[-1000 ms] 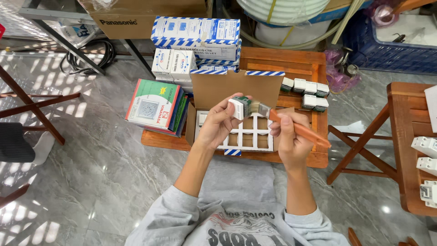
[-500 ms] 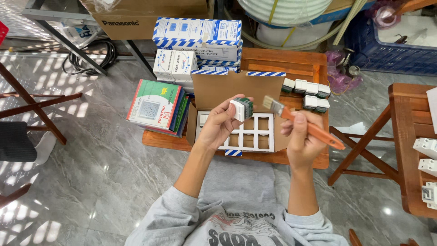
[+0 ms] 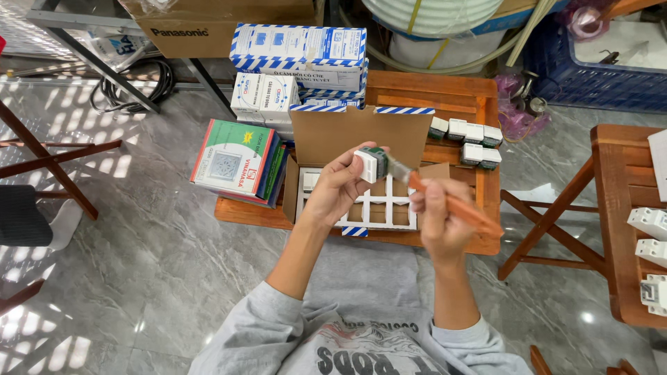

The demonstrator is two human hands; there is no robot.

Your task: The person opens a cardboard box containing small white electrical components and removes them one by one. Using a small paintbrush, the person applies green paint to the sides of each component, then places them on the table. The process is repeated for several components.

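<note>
Left hand: the left hand (image 3: 338, 191) is raised over the open box, fingers and thumb pinched around a small switch module (image 3: 369, 164), white-faced with a dark green back, held at the fingertips.

Right hand: the right hand (image 3: 439, 222) is clenched round the orange handle of a brush (image 3: 445, 201), gripping it near the middle.

Brush axis: the brush runs on a slant, handle end low and out to the person's right, bristle end up and to the left. Its pale tip sits touching or just beside the module's right side; I cannot tell which.

Key relation: the module lies up and to the left of the right hand, right at the brush tip, so both hands meet over the box, the left one holding, the right one working.

Below the hands: an open cardboard box (image 3: 361, 135) with its lid flap standing up and a white divider grid (image 3: 385, 208) inside, most cells looking bare.

Support: the box rests on a low wooden table (image 3: 445, 94).

Around: a row of more modules (image 3: 465, 135) lies to the right of the box on the table; a stack of flat green and red boxes (image 3: 236, 163) sits at the left; blue-and-white cartons (image 3: 299, 52) are piled behind.

Floor: grey marble tiles (image 3: 153, 264) all around.
</note>
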